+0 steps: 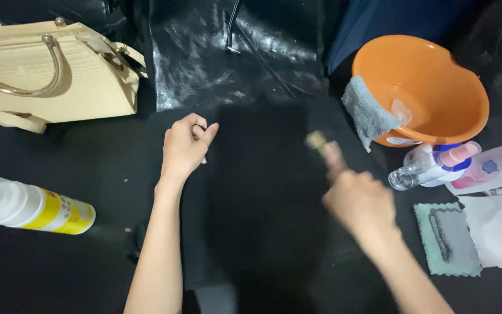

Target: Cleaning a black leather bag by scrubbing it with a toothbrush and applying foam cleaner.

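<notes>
1. Hands over black bag (262,192) lying flat mid-frame on dark surface (59,267).
2. Left hand (185,146) loosely curled, grip closed on nothing, resting on the bag's 10 o'clock edge.
3. Right hand (358,200) blurred, grip closed on small brush (316,140) pointing to 11 o'clock.
4. Orange basin (437,75) with grey cloth (367,113) at 2 o'clock; cream handbag (47,72) at 10; spray can (30,206) at 9.
</notes>
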